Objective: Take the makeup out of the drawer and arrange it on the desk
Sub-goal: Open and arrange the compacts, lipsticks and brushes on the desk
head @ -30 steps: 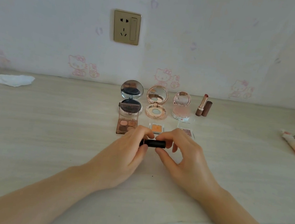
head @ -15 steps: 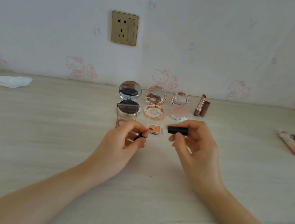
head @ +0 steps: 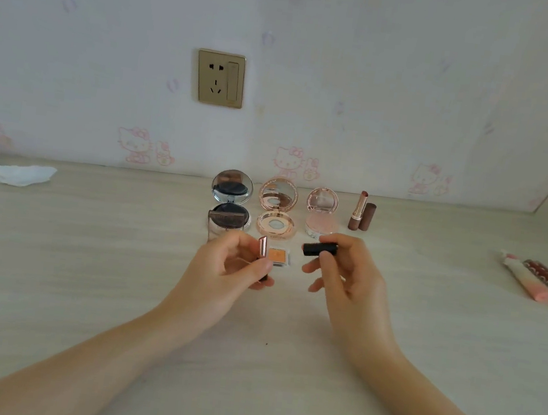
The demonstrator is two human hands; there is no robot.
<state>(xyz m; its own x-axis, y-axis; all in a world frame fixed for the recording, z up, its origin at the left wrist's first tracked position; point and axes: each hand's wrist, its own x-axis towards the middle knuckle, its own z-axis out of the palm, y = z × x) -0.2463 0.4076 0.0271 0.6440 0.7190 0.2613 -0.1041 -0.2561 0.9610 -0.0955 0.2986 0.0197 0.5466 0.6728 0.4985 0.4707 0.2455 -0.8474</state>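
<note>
Lipstick now pulled apart: left hand [head: 223, 270] grips the lipstick body [head: 262, 256] upright, its rosy metallic tip up, where a second ago both hands held one closed black tube low over the desk [head: 85, 270]. Right hand [head: 346, 278] pinches the black cap [head: 319, 249] sideways, apart from the body. Both hover above the orange eyeshadow pan [head: 277, 256], before the open compacts [head: 277, 207].

Matt pale wood-grain desk [head: 85, 270], glossy metallic rose-gold lipstick [head: 262, 246], matt black cap [head: 318, 249]
</note>
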